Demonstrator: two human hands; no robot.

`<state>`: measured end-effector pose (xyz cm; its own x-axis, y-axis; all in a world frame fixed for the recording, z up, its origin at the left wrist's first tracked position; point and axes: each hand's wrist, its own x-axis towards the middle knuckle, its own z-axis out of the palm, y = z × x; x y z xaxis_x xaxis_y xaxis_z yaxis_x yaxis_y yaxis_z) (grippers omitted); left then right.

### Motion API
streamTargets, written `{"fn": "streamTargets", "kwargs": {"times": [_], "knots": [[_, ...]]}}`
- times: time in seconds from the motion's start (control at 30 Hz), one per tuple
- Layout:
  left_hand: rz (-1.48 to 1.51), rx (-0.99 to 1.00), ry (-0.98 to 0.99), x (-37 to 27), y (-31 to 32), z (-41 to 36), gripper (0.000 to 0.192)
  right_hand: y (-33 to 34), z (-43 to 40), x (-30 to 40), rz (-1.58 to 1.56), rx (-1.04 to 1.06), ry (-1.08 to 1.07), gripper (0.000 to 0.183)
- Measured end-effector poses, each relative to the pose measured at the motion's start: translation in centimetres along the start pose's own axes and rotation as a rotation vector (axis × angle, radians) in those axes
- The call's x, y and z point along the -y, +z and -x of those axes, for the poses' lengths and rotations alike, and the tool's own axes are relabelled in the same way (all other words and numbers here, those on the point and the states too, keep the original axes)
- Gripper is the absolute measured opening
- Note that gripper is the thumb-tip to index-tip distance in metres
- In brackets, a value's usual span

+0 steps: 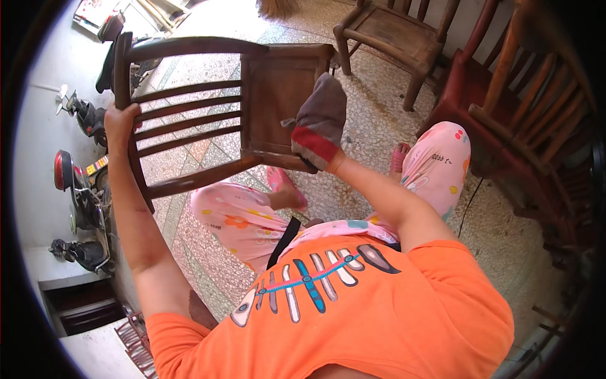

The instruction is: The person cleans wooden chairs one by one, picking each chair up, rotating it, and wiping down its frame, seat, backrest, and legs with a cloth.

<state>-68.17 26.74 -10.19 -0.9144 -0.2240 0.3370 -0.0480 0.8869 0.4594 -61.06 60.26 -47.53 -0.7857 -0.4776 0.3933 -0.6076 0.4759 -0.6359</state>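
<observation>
A dark wooden chair (284, 94) is tilted over in front of me, its slatted back (189, 111) turned to the left and its panelled seat to the right. My left hand (121, 122) is wrapped around the top rail of the back. Over my right hand (318, 124) lies a grey and red cloth (324, 106), like a mitt or sock, which covers the fingers. That covered hand is against the seat's right edge; whether it grips anything is hidden.
Another wooden chair (390, 31) stands at the upper right, beside a reddish chair (466, 85) and a slatted chair back (544, 109). Parked scooters (85, 189) line the left wall. Broom bristles (277, 7) show at the top. My knees flank the speckled floor (350, 184).
</observation>
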Motion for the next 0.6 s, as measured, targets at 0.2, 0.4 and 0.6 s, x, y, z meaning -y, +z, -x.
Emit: {"fn": "streamTargets", "kwargs": {"times": [0.2, 0.4, 0.6], "knots": [[-0.047, -0.058, -0.005, 3.0, 1.2, -1.1, 0.025, 1.7, 1.9, 2.1, -0.239, 0.089, -0.066, 0.025], [-0.046, -0.097, -0.055, 8.7, 1.4, -1.9, 0.028, 2.1, 2.0, 3.4, 0.15, 0.035, -0.228, 0.025], [-0.081, -0.089, -0.029, 10.7, 1.4, -2.1, 0.031, 0.2, -0.4, 2.6, -0.544, -0.324, 0.37, 0.021]]}}
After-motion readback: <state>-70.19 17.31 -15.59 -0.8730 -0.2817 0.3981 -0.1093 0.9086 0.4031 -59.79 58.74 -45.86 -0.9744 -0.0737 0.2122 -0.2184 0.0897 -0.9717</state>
